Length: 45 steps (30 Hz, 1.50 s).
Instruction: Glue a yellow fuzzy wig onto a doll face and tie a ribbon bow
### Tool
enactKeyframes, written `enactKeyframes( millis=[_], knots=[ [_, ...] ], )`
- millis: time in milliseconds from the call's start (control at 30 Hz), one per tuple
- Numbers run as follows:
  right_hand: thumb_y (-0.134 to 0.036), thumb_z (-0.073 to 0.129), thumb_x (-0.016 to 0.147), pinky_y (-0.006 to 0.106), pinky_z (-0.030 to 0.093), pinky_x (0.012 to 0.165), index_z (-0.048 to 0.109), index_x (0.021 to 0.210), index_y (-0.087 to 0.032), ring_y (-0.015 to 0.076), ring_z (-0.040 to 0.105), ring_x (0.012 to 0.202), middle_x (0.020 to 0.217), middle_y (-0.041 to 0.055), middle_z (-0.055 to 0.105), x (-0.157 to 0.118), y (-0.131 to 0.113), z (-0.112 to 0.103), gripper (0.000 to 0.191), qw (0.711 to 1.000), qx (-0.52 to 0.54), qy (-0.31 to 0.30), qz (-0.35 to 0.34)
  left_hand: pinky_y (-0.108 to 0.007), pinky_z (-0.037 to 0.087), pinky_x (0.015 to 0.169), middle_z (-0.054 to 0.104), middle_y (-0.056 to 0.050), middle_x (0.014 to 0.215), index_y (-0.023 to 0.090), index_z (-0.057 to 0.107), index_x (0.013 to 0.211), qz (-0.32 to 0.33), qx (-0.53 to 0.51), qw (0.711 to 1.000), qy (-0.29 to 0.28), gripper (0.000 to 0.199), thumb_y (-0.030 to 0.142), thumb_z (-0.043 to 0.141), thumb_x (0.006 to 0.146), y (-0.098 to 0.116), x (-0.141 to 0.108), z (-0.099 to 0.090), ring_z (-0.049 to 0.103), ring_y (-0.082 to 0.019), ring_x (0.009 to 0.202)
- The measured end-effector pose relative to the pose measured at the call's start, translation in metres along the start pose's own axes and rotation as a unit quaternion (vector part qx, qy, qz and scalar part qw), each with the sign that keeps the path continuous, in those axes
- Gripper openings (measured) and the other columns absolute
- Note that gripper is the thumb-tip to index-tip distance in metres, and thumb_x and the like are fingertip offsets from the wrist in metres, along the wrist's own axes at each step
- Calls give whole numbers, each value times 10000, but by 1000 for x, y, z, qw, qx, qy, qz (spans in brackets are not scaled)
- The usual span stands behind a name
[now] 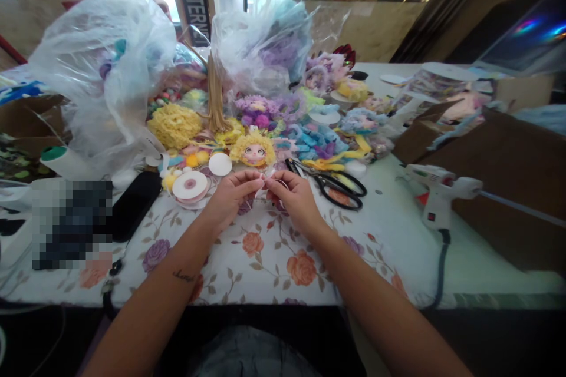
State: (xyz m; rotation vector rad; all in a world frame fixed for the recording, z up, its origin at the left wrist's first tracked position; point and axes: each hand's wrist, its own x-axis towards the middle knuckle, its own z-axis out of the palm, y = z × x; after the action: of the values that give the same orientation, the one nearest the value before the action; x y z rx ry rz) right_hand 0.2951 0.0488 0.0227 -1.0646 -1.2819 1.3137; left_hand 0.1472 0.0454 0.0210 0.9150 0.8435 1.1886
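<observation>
Above the flowered cloth, my left hand (234,194) and my right hand (292,195) meet fingertip to fingertip. Both are closed in a pinch on a thin pale ribbon (263,177), mostly covered by the fingers. Just left of my left hand lies a ribbon spool (190,185) with white sides and a pinkish hub. A doll head (254,152) with curly yellow hair faces me right behind the fingertips. Beside my right hand rest black-handled scissors (331,182), their blades pointing towards the back left. A white disc (220,164) stands near the left fingers.
Fuzzy craft pieces, such as a yellow bundle (174,125) and purple doll (256,109), crowd the back beneath plastic bags (110,65). At right are a glue gun (440,191) with its cord and a cardboard box (508,188). A black phone (136,206) lies left.
</observation>
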Motion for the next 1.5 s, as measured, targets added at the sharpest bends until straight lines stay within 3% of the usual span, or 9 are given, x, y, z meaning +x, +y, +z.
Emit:
enactKeyframes(
  millis=[200, 467, 700, 833, 1000, 1133, 1233, 1333, 1500],
  knots=[
    [-370, 673, 721, 191, 316, 415, 603, 687, -177, 79, 452, 463, 535, -26, 558, 0, -1, -1, 209, 999, 49, -12, 3, -180, 421, 617, 617, 14, 720, 167, 694, 760, 17, 26, 999, 6, 138, 245, 757, 665, 1, -1, -1, 513, -62, 630],
    [-365, 687, 706, 206, 340, 434, 623, 694, -180, 89, 465, 482, 547, -24, 559, -2, -2, -1, 196, 999, 27, -2, -20, -181, 439, 634, 637, 14, 705, 167, 677, 739, 10, 4, 999, 38, 163, 259, 770, 642, -1, 2, 0, 554, -72, 650],
    [-380, 674, 727, 211, 295, 416, 604, 707, -183, 81, 403, 454, 549, -26, 544, -1, 2, 0, 210, 999, -18, -11, -28, -206, 423, 627, 619, 19, 662, 162, 657, 707, 67, 70, 991, 88, 151, 248, 761, 638, -2, 1, -1, 541, -86, 627],
    [-355, 644, 756, 235, 363, 493, 607, 719, -185, 107, 459, 525, 601, -8, 569, -2, 2, 2, 178, 991, -92, 5, -98, -208, 396, 597, 599, 27, 630, 165, 635, 667, 106, 122, 980, 118, 134, 253, 735, 654, -3, -2, 3, 507, -87, 602],
    [-278, 568, 814, 269, 401, 594, 612, 727, -202, 131, 505, 586, 701, 13, 623, -6, 5, 3, 123, 939, -250, 40, -232, -219, 395, 596, 595, 24, 645, 174, 607, 676, 131, 157, 968, 145, 114, 243, 699, 674, -7, -3, 7, 514, -100, 608],
    [-269, 549, 830, 276, 400, 602, 615, 749, -207, 137, 502, 581, 699, 16, 621, -6, 9, 4, 123, 918, -289, 56, -265, -226, 355, 540, 545, 38, 603, 187, 572, 672, 132, 202, 958, 158, 77, 205, 638, 705, -8, -5, 10, 475, -101, 552],
    [-257, 553, 834, 273, 398, 599, 617, 755, -204, 138, 509, 588, 699, 17, 619, -7, 11, 5, 115, 915, -291, 52, -276, -236, 369, 580, 542, 32, 621, 191, 564, 662, 169, 279, 929, 177, 67, 168, 599, 715, -6, -8, 11, 488, -114, 586],
    [-264, 554, 842, 277, 404, 611, 620, 769, -207, 142, 518, 606, 726, 22, 631, -8, 10, 5, 114, 915, -284, 56, -281, -248, 395, 636, 562, 21, 651, 190, 580, 655, 200, 325, 910, 159, 62, 157, 607, 700, -2, -8, 11, 516, -128, 633],
    [-247, 547, 845, 268, 398, 594, 619, 788, -202, 135, 508, 595, 740, 18, 634, -8, 8, 4, 102, 930, -259, 67, -251, -235, 394, 604, 571, 14, 636, 175, 606, 645, 165, 277, 940, 109, 74, 168, 680, 646, 1, -6, 8, 514, -118, 613]
  ],
)
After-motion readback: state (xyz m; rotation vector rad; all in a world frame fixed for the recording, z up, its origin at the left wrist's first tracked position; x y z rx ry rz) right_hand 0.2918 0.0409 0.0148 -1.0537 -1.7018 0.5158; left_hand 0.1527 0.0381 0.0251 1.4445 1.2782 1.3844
